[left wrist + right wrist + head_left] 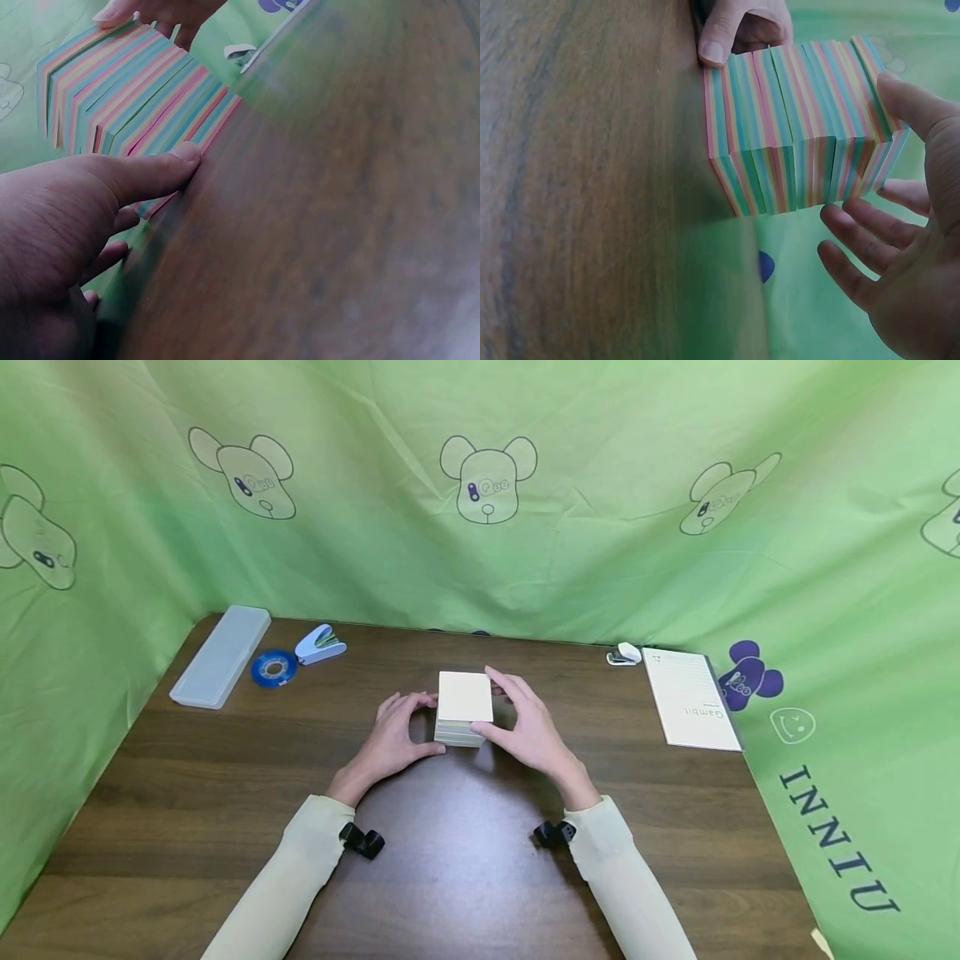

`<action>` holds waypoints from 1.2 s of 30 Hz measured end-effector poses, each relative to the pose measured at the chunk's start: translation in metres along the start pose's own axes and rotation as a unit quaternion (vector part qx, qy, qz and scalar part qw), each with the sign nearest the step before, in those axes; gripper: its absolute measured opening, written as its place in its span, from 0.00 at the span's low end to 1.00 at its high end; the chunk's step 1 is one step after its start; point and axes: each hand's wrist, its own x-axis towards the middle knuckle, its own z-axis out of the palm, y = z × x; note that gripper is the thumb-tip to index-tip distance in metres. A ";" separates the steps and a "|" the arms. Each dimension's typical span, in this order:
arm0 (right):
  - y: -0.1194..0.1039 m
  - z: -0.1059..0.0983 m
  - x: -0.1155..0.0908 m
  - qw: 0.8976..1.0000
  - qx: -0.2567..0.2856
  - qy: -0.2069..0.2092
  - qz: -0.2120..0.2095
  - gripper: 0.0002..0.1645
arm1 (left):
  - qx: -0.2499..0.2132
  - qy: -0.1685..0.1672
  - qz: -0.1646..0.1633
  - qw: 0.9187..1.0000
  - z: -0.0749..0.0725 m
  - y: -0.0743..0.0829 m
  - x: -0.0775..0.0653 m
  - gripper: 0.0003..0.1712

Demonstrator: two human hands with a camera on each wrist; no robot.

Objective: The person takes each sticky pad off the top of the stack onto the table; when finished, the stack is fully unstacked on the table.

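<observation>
A tall stack of square sticky notes (465,697) stands on the wooden table between the two hands, a cream sheet on top. Its sides are striped pink, yellow, blue and green, with slightly uneven layers in the right wrist view (802,112). My left hand (390,739) grips the stack low down, the thumb at its bottom near corner and the other fingers at its far side. Higher up, my right hand (528,731) holds the top layers, thumb on the near edge and index finger at the far corner. The right hand's other fingers spread beside the stack.
At the back left lie a pale blue case (221,660), a roll of blue tape (262,670) and a light blue stapler (318,650). A small white stapler (626,653) and a notebook (686,693) lie at the right. Behind hangs a green curtain (375,568).
</observation>
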 end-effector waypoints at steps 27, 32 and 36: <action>0.000 0.003 0.011 0.999 0.012 -0.025 0.016 0.57 | 0.021 0.012 0.003 1.000 0.003 -0.005 -0.002 0.40; 0.002 0.005 0.013 0.999 0.027 -0.028 0.024 0.56 | 0.022 0.010 0.002 1.000 0.004 -0.005 -0.002 0.40; 0.001 0.005 0.013 0.998 0.042 -0.027 0.035 0.54 | 0.019 0.004 -0.007 1.000 0.004 -0.006 -0.002 0.41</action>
